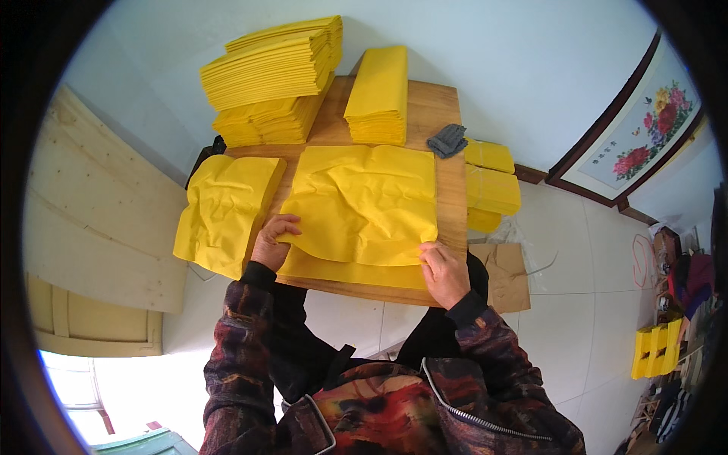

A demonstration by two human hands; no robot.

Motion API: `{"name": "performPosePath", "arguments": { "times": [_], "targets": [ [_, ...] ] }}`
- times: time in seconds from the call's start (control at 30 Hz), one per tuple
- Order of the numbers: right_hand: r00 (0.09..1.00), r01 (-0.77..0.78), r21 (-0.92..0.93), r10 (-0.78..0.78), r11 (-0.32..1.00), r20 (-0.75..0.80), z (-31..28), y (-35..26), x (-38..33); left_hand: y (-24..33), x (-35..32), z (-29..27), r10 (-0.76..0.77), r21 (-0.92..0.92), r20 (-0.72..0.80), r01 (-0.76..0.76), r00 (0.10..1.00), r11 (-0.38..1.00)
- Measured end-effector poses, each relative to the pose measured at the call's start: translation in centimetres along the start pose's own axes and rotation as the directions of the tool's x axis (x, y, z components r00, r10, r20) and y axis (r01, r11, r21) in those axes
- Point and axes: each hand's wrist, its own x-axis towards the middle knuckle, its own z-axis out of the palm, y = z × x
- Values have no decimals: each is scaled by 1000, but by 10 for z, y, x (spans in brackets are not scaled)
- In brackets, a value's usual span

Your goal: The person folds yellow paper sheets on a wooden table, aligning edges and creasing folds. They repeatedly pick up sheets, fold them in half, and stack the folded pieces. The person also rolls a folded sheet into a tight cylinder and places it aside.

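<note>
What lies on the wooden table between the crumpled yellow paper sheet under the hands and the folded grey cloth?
Bare wooden table separates the crumpled yellow paper sheet from the folded grey cloth, seen in the head view.

Matt, crinkled yellow paper sheets lie on the bare, smooth-grained wooden table; beside them a knitted grey cloth.

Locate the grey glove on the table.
The grey glove lies near the wooden table's far right edge, just right of the folded yellow paper stack.

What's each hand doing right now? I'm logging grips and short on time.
Left hand: closed, pinching the left edge of the top yellow sheet.
Right hand: closed on the same sheet's lower right corner.
</note>
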Motion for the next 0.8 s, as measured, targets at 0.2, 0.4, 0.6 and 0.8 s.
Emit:
{"name": "performPosePath", "arguments": {
  "times": [0.2,0.4,0.6,0.8],
  "targets": [
    [1000,-14,-30,13,999,-14,-1,-4,-7,-12,-8,2,38,78,-5,-37,999,996],
    [1000,-6,-25,7,1000,28,3,3,-10,-21,-17,6,-28,52,-21,29,999,998],
    [998,-45,-16,46,999,31,-6,-7,-10,-21,-19,0,-32,2,-65,32,997,999],
    [999,19,-67,-17,998,28,-14,-16,-20,-21,-26,-2,-40,-94,-123,29,992,995]
  ]
}}
